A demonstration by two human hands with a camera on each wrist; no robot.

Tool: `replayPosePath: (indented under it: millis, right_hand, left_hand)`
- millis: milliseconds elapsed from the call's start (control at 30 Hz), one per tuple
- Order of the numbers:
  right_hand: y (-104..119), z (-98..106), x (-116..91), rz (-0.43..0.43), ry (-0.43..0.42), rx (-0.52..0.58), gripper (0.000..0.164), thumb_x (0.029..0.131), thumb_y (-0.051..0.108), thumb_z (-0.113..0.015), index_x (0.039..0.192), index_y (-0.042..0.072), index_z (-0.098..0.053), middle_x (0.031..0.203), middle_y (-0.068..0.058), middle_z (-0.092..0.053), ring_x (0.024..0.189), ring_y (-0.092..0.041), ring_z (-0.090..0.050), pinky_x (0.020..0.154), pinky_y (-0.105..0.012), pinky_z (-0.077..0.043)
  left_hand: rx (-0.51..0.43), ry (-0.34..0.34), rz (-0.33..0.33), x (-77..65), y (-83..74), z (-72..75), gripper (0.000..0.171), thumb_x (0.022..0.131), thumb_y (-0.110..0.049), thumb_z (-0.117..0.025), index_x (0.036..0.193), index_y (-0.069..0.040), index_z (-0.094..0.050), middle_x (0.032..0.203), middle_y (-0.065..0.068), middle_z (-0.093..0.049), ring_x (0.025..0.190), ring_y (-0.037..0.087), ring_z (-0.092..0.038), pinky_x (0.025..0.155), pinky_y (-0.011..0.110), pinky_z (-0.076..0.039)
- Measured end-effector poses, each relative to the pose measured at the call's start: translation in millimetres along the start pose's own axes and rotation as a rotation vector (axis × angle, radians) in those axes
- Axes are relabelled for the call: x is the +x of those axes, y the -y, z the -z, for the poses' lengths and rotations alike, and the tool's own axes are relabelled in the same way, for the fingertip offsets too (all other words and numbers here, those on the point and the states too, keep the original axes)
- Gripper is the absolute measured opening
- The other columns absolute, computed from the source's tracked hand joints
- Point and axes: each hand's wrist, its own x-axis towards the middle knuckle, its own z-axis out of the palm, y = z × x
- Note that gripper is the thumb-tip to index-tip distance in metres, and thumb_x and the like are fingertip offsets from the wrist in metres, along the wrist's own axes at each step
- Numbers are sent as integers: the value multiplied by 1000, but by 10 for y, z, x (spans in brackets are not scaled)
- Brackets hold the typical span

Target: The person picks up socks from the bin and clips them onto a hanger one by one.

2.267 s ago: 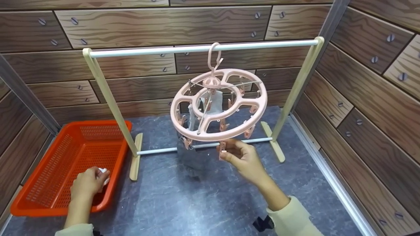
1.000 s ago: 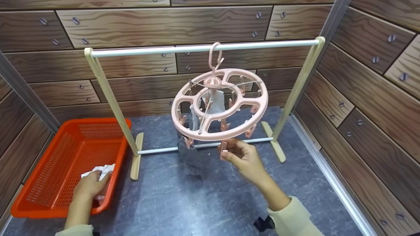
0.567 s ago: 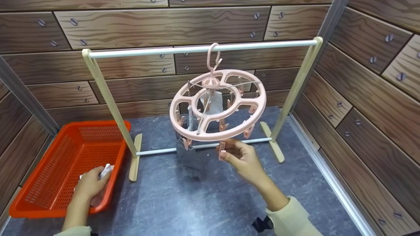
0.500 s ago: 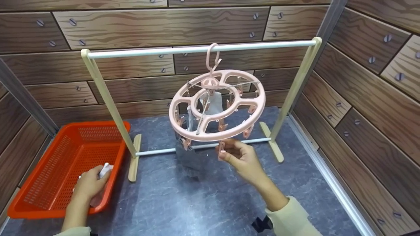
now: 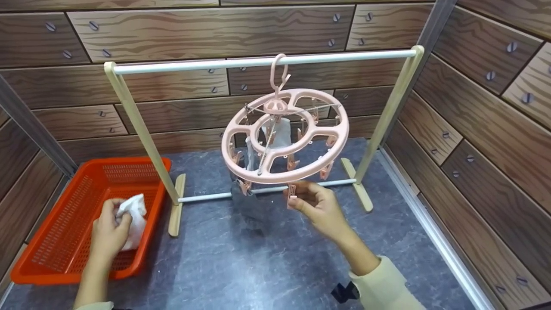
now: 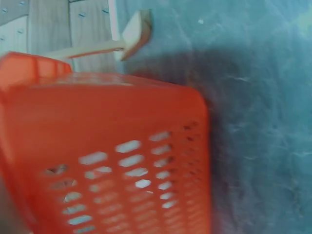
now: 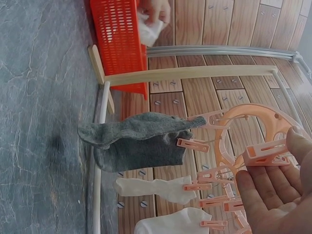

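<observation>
My left hand (image 5: 107, 234) pinches a white sock (image 5: 136, 221) just above the floor of the orange plastic basket (image 5: 51, 280); the sock hangs down inside. My right hand (image 5: 322, 211) holds a pink clothes peg (image 7: 265, 152) between thumb and fingers, at the near edge of the round pink peg hanger (image 5: 292, 176). Other pegs on the hanger grip dark grey socks (image 7: 141, 152) and white socks (image 7: 155, 189). The left wrist view shows only the basket's side wall (image 6: 97, 117), with the left hand out of sight.
The hanger hooks over the white top rod (image 5: 193, 66) of a wooden-sided rack. Its left leg (image 5: 142, 133) stands close beside the basket. A lower rod (image 5: 204, 198) runs between the feet. Wood-patterned walls enclose the grey marbled floor (image 5: 206, 267).
My left hand, earlier low in the basket over the white cloth, has lifted and now raises the sock. My right hand stays on the peg, and the hanger has barely moved.
</observation>
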Motion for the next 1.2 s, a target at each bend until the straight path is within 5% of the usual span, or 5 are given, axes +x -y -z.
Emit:
replayPosePath:
  millis: [267, 467, 700, 867, 1200]
  right_hand:
    - [16, -12, 9, 16, 10, 10, 26, 92, 2, -68, 115, -7, -65, 105, -27, -70, 91, -20, -71, 80, -31, -60]
    - [31, -22, 11, 4, 7, 11, 28, 91, 2, -69, 116, -10, -64, 104, -25, -70, 89, -15, -71, 79, -31, -60]
    - [57, -33, 12, -7, 5, 15, 28, 91, 2, -69, 116, -8, -65, 105, -25, -70, 91, -19, -71, 81, -32, -60]
    - [61, -47, 12, -5, 9, 9, 26, 92, 4, -68, 116, -6, -65, 104, -22, -71, 91, -18, -71, 80, -32, -60]
    - [59, -60, 12, 73, 12, 11, 20, 95, 0, -63, 113, -8, -65, 100, -26, -70, 88, -15, -70, 76, -30, -60]
  left_hand:
    - [-101, -115, -41, 18, -428, -7, 17, 87, 3, -50, 98, 0, -64, 85, 16, -66, 72, 20, -48, 64, 23, -34]
    - [-231, -37, 13, -21, -715, 22, 11, 91, -5, -56, 101, -2, -56, 97, 12, -63, 79, 10, -51, 65, 19, -40]
    - [-301, -57, -209, -68, -927, -6, 14, 89, -2, -72, 103, -2, -72, 89, 9, -71, 72, 5, -55, 64, 13, -42]
    - [-317, 35, -312, -135, -1036, -38, 17, 89, 3, -69, 103, -6, -75, 94, 7, -72, 77, 3, -57, 65, 11, -45]
    - [-329, 101, -266, -300, -1354, -158, 13, 81, -7, -81, 89, -16, -77, 80, -3, -73, 64, 8, -57, 55, 14, -45]
